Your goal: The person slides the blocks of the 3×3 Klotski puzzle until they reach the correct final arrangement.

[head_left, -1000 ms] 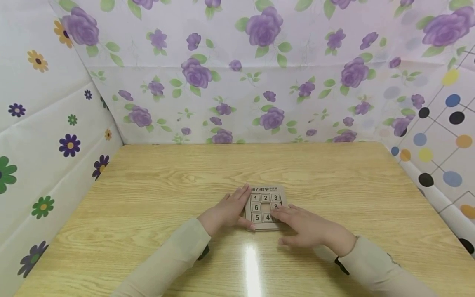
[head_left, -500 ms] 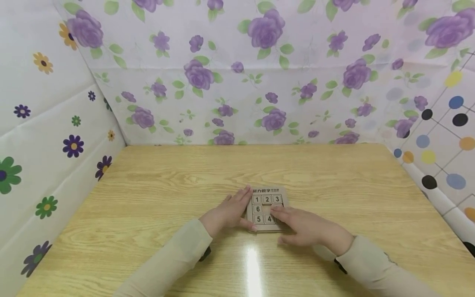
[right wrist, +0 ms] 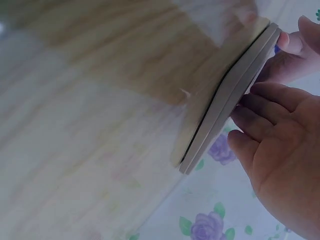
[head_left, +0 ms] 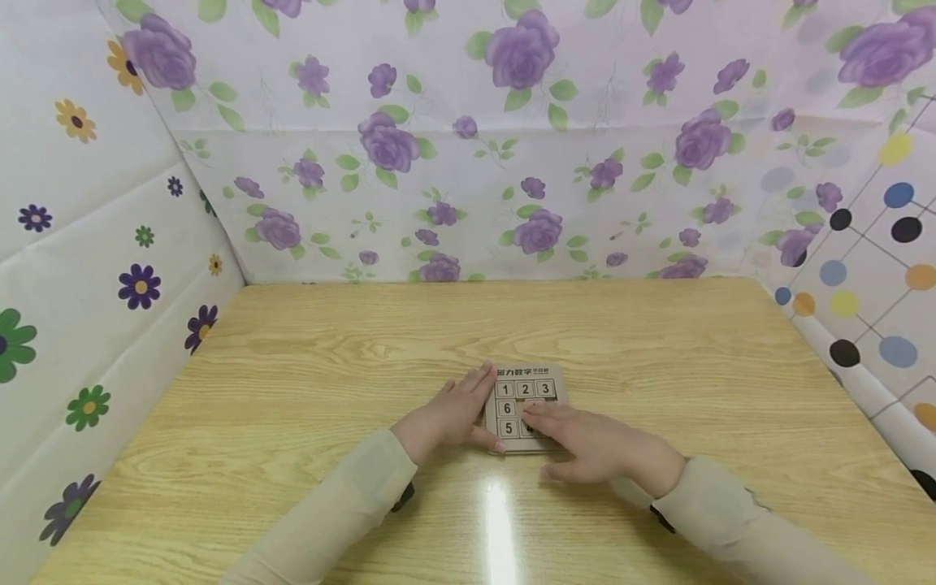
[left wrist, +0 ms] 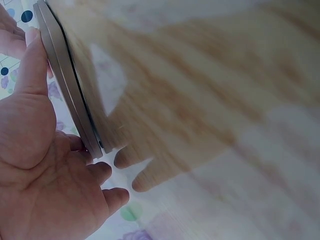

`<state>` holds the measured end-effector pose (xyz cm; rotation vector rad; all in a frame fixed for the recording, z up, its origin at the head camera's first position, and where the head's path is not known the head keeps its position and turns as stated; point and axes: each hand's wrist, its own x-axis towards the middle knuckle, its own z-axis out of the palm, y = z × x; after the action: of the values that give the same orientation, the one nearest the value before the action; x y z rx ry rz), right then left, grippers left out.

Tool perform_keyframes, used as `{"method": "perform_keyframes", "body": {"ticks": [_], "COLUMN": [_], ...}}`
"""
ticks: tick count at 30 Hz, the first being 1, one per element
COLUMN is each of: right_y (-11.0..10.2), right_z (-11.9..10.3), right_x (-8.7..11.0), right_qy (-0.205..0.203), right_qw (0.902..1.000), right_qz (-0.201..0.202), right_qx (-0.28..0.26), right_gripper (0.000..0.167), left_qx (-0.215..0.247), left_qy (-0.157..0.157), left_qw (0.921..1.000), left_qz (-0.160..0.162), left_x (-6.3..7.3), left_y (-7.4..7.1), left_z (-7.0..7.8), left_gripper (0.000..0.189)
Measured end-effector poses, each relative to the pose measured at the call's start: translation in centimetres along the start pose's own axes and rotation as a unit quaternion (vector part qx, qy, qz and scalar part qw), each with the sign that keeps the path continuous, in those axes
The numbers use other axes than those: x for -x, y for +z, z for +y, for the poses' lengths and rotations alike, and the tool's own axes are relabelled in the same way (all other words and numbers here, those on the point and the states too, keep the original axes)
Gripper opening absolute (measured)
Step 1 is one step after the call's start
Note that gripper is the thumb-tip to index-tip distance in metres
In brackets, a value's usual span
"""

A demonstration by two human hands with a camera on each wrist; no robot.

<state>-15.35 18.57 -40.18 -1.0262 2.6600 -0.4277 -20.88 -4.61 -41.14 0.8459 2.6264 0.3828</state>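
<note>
A square number slide puzzle point(head_left: 528, 446) lies flat on the wooden table, with printed characters along its top border. Tiles 1, 2 and 3 form the top row; 6 point(head_left: 507, 409) and 5 point(head_left: 508, 428) show down the left column. My left hand point(head_left: 451, 412) holds the left side, its thumb at the near corner and fingertips by the far corner. The right hand point(head_left: 595, 443) reaches over from the right, its extended fingertips resting on the middle of the board. Those fingers hide the right-hand tiles and most of the 4. The left wrist view shows the left thumb point(left wrist: 34, 65) against the puzzle's edge.
The wooden tabletop point(head_left: 329, 341) stretches around the board, with a bright light reflection in front of it. A purple-flowered cloth point(head_left: 468, 162) hangs behind, with patterned cloths on the left and right sides.
My right hand has shifted left across the board; its fingertips now cover the middle, where a gap showed before, and a tile edge shows there. The left hand has stayed in place.
</note>
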Motion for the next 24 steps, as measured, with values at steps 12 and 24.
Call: {"method": "perform_keyframes", "body": {"ticks": [12,24], "right_y": [0.4,-0.1], "right_z": [-0.5,-0.9], "right_x": [-0.8,0.7], "right_qy": [0.000,-0.009], "right_qw": [1.0000,0.9937], "right_qz": [-0.009,0.025], "right_qx": [0.004,0.109], "right_gripper": [0.073,0.070], "left_qx": [0.004,0.002], "left_qy": [-0.006,-0.010], "left_qw": [1.0000,0.9999], "left_qz": [-0.004,-0.004], "left_x": [-0.2,-0.2], "left_y": [0.3,0.2], "left_z": [-0.1,-0.1], "left_gripper": [0.113,0.115]}}
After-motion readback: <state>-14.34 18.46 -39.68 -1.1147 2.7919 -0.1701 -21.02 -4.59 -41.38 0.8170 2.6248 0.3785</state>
